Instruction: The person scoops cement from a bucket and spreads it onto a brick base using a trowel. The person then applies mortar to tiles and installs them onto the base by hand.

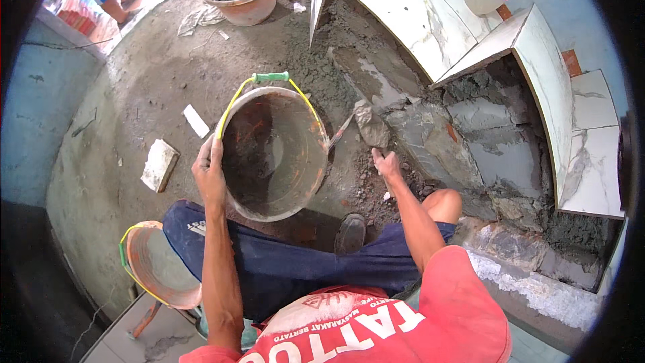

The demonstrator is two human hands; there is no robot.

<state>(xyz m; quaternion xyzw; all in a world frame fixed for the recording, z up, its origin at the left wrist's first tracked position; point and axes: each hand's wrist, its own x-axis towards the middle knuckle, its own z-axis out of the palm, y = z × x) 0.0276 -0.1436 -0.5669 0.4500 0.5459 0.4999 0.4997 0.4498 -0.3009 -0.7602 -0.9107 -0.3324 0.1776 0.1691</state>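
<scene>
**Bucket between our knees and the stair edge**

We have the large round bucket with a yellow wire handle and green grip [306, 136] on the floor before us, its mouth facing up. Our left hand [209, 169] pinches its left rim beside the handle. Our right hand [388, 166] is closed around the near end of a grey, mortar-coated tool [371, 125], just right of the bucket; its exact kind we cannot tell.

On our right, room is tight: rough grey masonry steps [440, 141] rise near the tool, and white marble-patterned tiles [410, 10] end in bare, sharp-looking edges above. Leftward, the grey floor [138, 101] gives more room, though a thick white broken slab [160, 165] and a thin white strip [195, 122] lie there.

Beyond the bucket stands a wide tub of dark mortar [248, 12]. Beside our left knee, a smaller orange-tinged bucket [161, 262] blocks the near side.
</scene>
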